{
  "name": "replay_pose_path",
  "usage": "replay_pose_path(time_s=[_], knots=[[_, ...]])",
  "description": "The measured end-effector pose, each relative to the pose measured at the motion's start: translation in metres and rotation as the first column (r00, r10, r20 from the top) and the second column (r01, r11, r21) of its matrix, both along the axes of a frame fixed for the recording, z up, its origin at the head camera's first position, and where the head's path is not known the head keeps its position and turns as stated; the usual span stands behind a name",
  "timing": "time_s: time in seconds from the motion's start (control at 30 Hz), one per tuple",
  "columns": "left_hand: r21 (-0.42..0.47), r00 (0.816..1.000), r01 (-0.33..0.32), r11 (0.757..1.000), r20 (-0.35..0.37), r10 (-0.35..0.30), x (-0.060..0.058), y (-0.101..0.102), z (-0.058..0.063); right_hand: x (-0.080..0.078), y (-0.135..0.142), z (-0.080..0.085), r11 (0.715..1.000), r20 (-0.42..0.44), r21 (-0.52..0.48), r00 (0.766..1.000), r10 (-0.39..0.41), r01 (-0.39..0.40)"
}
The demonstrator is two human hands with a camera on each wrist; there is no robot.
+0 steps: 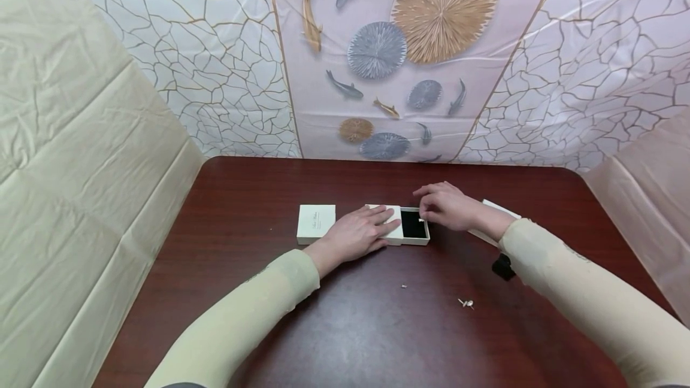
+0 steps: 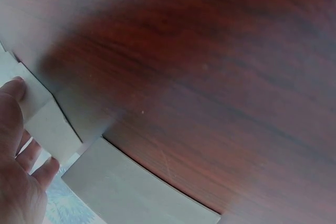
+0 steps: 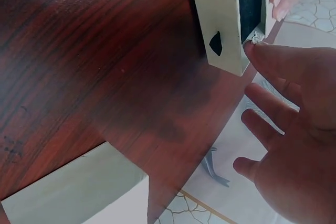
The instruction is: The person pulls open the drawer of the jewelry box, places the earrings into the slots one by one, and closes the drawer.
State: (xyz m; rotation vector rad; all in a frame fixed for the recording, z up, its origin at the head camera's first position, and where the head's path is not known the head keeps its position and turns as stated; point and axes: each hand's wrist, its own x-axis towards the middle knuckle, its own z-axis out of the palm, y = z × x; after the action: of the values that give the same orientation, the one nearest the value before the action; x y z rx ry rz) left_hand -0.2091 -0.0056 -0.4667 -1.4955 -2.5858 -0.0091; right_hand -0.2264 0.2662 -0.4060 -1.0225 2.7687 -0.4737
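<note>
Left hand [image 1: 358, 232] lies spread on the white box [image 1: 396, 232], probably bracing it; right hand [image 1: 446, 208] pinches a shiny trinket [image 3: 257, 36] at the open drawer's [image 1: 416, 242] outer end.

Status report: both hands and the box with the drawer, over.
Left hand resting on box cover. Right hand pinching small silvery piece at black-lined drawer. Drawer partly out; nothing visibly blocking it.

Free tabletop [image 1: 366, 183] beyond half-open box [image 1: 415, 242]
</note>
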Motion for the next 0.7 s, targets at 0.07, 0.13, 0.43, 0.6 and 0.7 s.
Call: replay_pose_path(time_s=[0.07, 0.13, 0.43, 0.6, 0.7], knots=[[-0.001, 1.000, -0.001, 1.000, -0.003, 0.001, 0.000, 0.000, 0.000, -0.002, -0.001, -0.001, 1.000, 0.005, 0.008, 1.000, -0.005, 0.005], [-0.004, 1.000, -0.001, 1.000, -0.007, 0.001, 0.001, 0.000, 0.000, -0.003, -0.002, -0.002, 1.000, 0.007, 0.013, 1.000, -0.014, 0.014], [-0.003, 1.000, -0.015, 1.000, 0.022, 0.016, 0.000, 0.000, 0.001, -0.005, -0.005, -0.012, 1.000, -0.017, 0.005, 0.999, -0.028, 0.028], [-0.001, 1.000, -0.015, 1.000, 0.024, 0.015, 0.001, 0.000, 0.001, -0.005, -0.007, -0.018, 0.999, -0.037, 0.021, 0.999, -0.027, 0.027], [0.000, 1.000, -0.014, 1.000, 0.026, 0.014, 0.001, 0.001, 0.001, -0.006, -0.008, -0.019, 0.999, -0.041, 0.030, 0.999, -0.025, 0.027]])
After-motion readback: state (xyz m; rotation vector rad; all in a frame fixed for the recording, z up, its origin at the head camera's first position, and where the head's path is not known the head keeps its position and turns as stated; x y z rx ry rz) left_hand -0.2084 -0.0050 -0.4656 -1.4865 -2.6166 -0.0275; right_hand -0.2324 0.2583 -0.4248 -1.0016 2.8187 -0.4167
